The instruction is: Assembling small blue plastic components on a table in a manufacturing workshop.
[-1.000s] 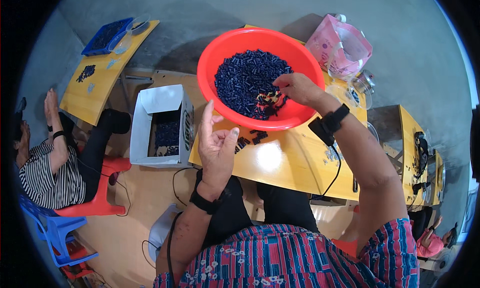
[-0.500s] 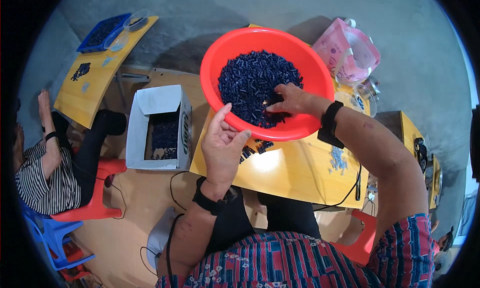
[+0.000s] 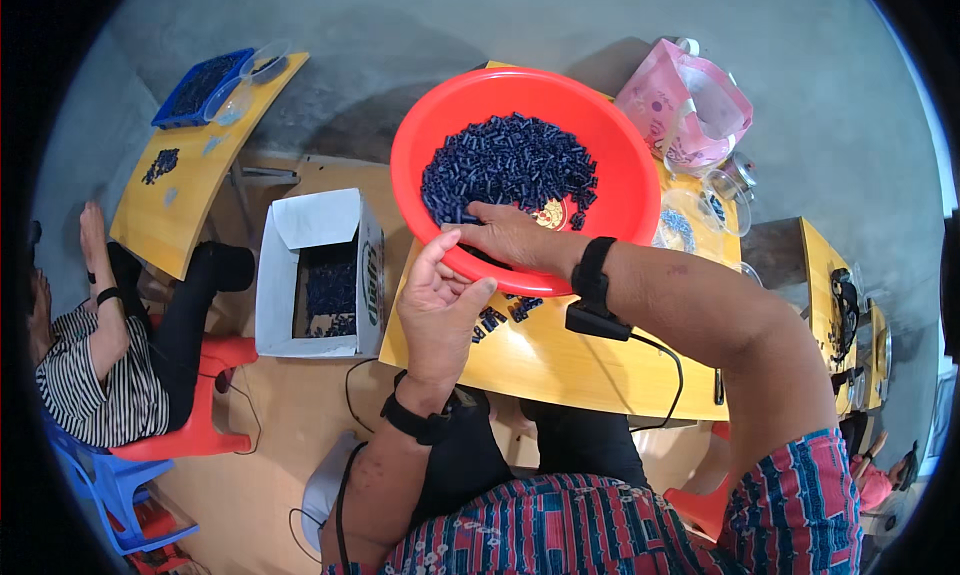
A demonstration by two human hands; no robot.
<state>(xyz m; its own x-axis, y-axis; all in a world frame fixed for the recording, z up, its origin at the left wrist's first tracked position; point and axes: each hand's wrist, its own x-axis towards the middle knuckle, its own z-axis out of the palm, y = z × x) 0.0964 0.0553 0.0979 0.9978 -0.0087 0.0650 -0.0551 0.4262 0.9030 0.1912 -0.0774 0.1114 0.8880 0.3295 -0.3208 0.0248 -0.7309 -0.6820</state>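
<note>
A large red plastic basin (image 3: pixel 627 200) is tilted above the yellow table, with a heap of small dark blue-black tubular pieces (image 3: pixel 510 165) inside. At its near-left rim, my left hand (image 3: pixel 437 310) holds the basin from outside, fingers up along the edge and thumb below. My right hand (image 3: pixel 505 237) is inside the basin at the near-left side, against the lower edge of the heap. Its thumb and a finger show apart, stretched toward the pieces; the other fingers are hidden. A bare patch of basin floor with a yellow printed figure (image 3: pixel 549 214) shows beside the right hand.
Loose dark pieces (image 3: pixel 490 322) lie on the yellow table (image 3: pixel 590 365) under the basin. A white box (image 3: pixel 325 347) of dark pieces stands left. Clear tubs (image 3: pixel 680 230) and a pink bag (image 3: pixel 680 110) are at right. A seated person (image 3: pixel 105 350) is far left; a cable (image 3: pixel 675 375) hangs from my right wrist.
My right hand has swept left and nearer through the basin, pushing the pieces aside and baring the printed floor. My left hand stays at the rim.
</note>
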